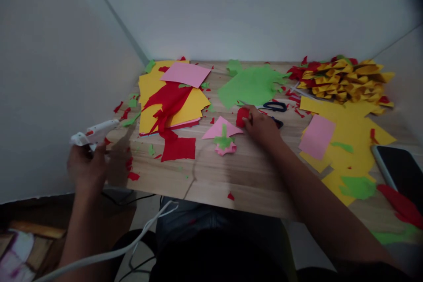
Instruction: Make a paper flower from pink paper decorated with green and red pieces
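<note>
At the table's left edge, my left hand point(86, 165) is wrapped round a white glue gun point(103, 129), its nozzle pointing to the right. My right hand point(262, 128) has its fingertips closed on a small rounded red paper piece point(242, 116) near the middle of the table. Scissors point(276, 106) with dark handles lie just behind that hand, partly covered by it. To its left is a folded pink paper triangle point(220, 127). In front of the triangle sits a small pink paper shape point(226, 149) with green paper on top.
A stack of yellow sheets point(148, 92) lies at the left, with red paper point(178, 148) beside it. Green paper point(247, 86) is at the back. Folded yellow pieces point(353, 81) pile up at back right. A phone point(401, 169) rests at the right edge. A white cable point(132, 244) hangs in front.
</note>
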Motion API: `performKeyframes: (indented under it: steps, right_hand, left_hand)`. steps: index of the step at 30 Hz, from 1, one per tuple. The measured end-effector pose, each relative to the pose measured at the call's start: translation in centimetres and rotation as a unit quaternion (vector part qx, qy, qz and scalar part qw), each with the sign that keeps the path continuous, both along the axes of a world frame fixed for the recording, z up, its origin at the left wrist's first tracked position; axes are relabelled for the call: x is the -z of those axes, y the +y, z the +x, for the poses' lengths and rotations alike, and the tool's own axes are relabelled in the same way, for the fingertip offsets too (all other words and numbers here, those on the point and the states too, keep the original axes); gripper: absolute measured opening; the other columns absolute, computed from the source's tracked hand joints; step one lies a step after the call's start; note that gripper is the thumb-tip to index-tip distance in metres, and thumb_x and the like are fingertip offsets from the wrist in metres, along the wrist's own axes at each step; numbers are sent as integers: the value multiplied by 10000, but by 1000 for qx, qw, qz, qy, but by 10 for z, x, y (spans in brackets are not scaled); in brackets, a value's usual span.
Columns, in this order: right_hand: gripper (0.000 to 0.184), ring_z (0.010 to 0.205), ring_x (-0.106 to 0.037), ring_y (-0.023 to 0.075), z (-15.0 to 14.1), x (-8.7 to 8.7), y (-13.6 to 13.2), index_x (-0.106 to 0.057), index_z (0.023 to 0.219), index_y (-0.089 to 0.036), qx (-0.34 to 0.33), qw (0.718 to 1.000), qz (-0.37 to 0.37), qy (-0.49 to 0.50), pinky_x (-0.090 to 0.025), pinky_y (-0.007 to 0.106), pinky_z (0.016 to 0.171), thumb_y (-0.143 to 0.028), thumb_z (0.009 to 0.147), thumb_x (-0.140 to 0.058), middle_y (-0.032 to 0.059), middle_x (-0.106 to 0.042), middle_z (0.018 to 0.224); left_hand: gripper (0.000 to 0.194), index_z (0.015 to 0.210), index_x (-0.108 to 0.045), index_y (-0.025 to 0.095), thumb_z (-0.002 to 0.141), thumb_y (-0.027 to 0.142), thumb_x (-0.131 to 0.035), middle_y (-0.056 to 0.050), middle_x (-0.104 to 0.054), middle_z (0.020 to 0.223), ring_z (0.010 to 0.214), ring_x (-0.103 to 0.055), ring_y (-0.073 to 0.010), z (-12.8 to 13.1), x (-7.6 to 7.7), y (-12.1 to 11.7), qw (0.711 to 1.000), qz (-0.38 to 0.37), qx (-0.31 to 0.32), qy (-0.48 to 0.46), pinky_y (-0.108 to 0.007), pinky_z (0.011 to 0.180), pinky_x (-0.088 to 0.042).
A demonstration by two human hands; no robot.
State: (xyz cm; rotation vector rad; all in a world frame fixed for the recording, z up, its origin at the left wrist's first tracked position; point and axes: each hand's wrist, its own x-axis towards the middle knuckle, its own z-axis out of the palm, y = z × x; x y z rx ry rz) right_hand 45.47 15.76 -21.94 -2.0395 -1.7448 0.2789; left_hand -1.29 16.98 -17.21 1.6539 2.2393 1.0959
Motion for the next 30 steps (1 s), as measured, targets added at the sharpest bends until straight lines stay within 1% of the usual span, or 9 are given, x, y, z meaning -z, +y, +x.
performKeyframes:
  steps: [4,7,9,11,14,16,22,27,30]
  right_hand:
    - [447,1067,-622,337,-6,-12,-2,-628,1308,-118,38,993,101,-47,-501,450,911,-292,903,-551,211,-647,1172]
    - [322,970,-635,265,-32,-24,-8,-676,1174,-157,-66,982,140,105,-517,410,891,-287,899,-567,141,-668,1062]
    - [310,786,-621,191,-60,-32,-14,-652,1192,-204,-182,944,89,259,-533,346,769,-335,923,-573,69,-676,937]
    - [465,850,-631,179,-91,-37,-20,-577,1310,-232,-256,886,53,383,-536,330,786,-447,903,-641,67,-679,1028]
    - [685,996,-643,213,-123,-38,-22,-497,1373,-258,-277,800,46,529,-548,356,851,-636,831,-675,82,-660,1158]
    - [644,1022,-641,235,-130,-37,-22,-551,1299,-262,-232,777,60,582,-545,371,882,-699,832,-627,67,-669,1102]
    - [505,730,-663,230,-105,-37,-52,-553,1257,-276,7,804,50,593,-541,348,579,-640,930,-430,71,-683,873]
    - [413,404,-469,117,-65,-38,-84,-591,1023,-211,71,815,62,571,-368,240,393,-605,901,-569,-47,-535,569]
    - [475,382,-473,106,-49,-41,-92,-621,977,-176,87,848,10,523,-336,221,374,-642,897,-575,-39,-554,542]
  left_hand:
    - [401,896,-553,258,605,282,-828,96,-653,856,725,-639,-149,42,-30,-6,986,85,-9,-145,-290,621,-538]
    - [486,800,-500,218,502,225,-883,70,-637,787,732,-641,-151,81,-45,-4,971,110,90,-192,-306,654,-585]
    - [448,800,-504,213,560,282,-876,50,-629,767,714,-625,-148,110,-52,-3,969,87,172,-158,-288,614,-573]
    - [386,838,-548,214,637,345,-850,22,-662,834,739,-643,-157,141,-56,-4,963,82,240,-91,-277,614,-561]
    - [282,865,-574,222,709,306,-794,7,-679,869,753,-653,-161,185,-56,-11,957,60,283,-15,-277,647,-548]
    - [243,876,-565,225,735,268,-758,7,-672,857,753,-648,-162,209,-52,-19,953,50,297,14,-278,656,-533]
    - [214,1046,-560,239,861,273,-661,-25,-678,942,841,-645,-163,225,-50,-27,883,76,463,-19,-296,740,-535]
    - [164,965,-579,205,969,362,-532,-17,-647,838,727,-595,-135,218,-35,44,888,72,438,-120,-261,654,-483]
    - [180,1020,-638,186,945,299,-519,-36,-693,952,806,-628,-149,227,-5,88,846,-3,529,-63,-280,719,-492]
